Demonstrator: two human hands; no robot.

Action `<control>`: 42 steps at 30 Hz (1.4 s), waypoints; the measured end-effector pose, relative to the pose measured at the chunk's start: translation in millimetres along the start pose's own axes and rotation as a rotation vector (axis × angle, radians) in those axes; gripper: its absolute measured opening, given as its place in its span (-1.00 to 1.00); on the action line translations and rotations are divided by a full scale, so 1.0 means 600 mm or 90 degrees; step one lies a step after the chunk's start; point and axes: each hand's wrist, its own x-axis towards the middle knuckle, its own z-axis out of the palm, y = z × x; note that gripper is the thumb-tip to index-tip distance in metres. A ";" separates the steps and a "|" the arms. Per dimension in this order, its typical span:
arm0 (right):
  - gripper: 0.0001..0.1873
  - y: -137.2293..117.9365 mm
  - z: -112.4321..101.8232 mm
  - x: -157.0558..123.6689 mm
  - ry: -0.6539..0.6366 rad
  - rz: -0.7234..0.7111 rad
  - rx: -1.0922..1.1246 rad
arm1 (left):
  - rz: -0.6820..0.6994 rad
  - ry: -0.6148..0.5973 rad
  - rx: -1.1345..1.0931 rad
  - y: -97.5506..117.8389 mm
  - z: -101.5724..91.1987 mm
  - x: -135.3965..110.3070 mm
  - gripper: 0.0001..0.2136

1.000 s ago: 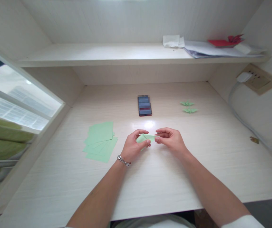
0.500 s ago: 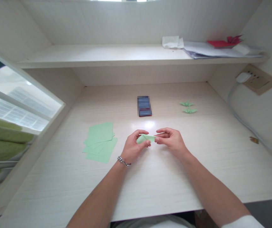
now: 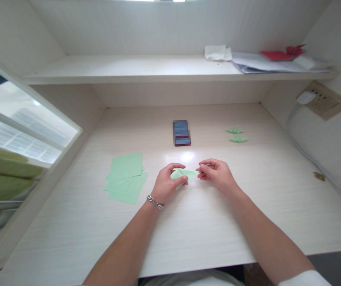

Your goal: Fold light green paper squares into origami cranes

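A folded piece of green paper (image 3: 190, 173) is held just above the desk in front of me. My left hand (image 3: 170, 179) grips its left part, thumb on the near face and fingers behind. The fingertips of my right hand (image 3: 216, 174) pinch the pointed right end of the paper. To the left lies a fanned pile of green paper sheets (image 3: 126, 178). Two folded green paper cranes (image 3: 237, 139) rest on the desk to the right, one behind the other.
A phone (image 3: 181, 133), blurred out, lies beyond my hands. The shelf (image 3: 123, 67) above carries papers and a red folded piece (image 3: 295, 50). A white charger (image 3: 306, 97) sits in the wall socket, its cable (image 3: 300, 147) trailing along the right side. A window stands at left.
My right hand has slid a little to the right along the folded paper to its tip, uncovering more of it. My left hand keeps its hold nearly still.
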 end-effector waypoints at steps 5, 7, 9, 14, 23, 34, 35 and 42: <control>-0.64 0.009 0.004 0.000 -0.026 -0.056 -0.065 | -0.011 -0.001 -0.012 0.005 0.004 -0.001 -0.65; -0.67 0.010 0.004 0.000 -0.022 -0.069 -0.083 | -0.013 -0.003 -0.021 0.005 0.006 -0.002 -0.66; -0.68 0.009 0.003 0.000 -0.022 -0.070 -0.095 | -0.013 -0.007 -0.023 0.005 0.007 -0.002 -0.66; -0.68 0.013 0.004 -0.001 -0.087 -0.056 -0.110 | -0.018 -0.018 -0.016 0.007 0.010 -0.003 -0.65; -0.74 0.019 0.010 -0.001 -0.080 -0.045 -0.093 | -0.035 -0.073 -0.066 0.000 0.008 -0.001 -0.60; -0.78 0.014 0.006 -0.004 -0.102 -0.043 -0.104 | -0.079 -0.120 -0.100 -0.005 0.007 0.001 -0.73; -0.78 0.014 0.005 -0.004 -0.103 -0.042 -0.107 | -0.078 -0.115 -0.096 -0.004 0.007 0.001 -0.74; -0.78 0.016 0.007 -0.005 -0.125 -0.011 -0.157 | -0.045 -0.093 -0.034 -0.009 0.007 0.001 -0.77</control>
